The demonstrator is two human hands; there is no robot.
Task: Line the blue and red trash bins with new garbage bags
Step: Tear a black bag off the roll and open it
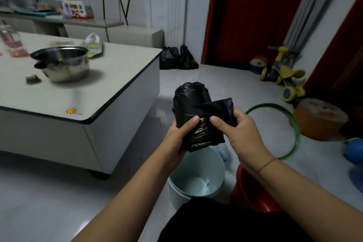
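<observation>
Both hands are up in front of the person, and between them sits a roll of black garbage bags (193, 112), held upright at chest height. The left hand (179, 137) wraps around the lower part of the roll, thumb pressed across the front. The right hand (239, 131) pinches the loose bag end (224, 110), which sticks out from the roll's right side, thumb on top and fingers curled behind it. The two thumbs sit close together on the plastic.

Directly below the hands stands the blue bin (176, 196), its pale inner wall showing and something white lying at the bottom; no bag lines it yet. Just to its right, touching or nearly so, is the red bin (249, 188), partly hidden by the right forearm.

To the left, a low white table (98, 88) carries a steel pot (64, 63). Further back, two filled black sacks (176, 58) rest on the floor beside a red door (255, 15). Off to the right lie a green hoop (294, 124) and a yellow toy tricycle (282, 72), with an orange stool (318, 122) near the hoop.
</observation>
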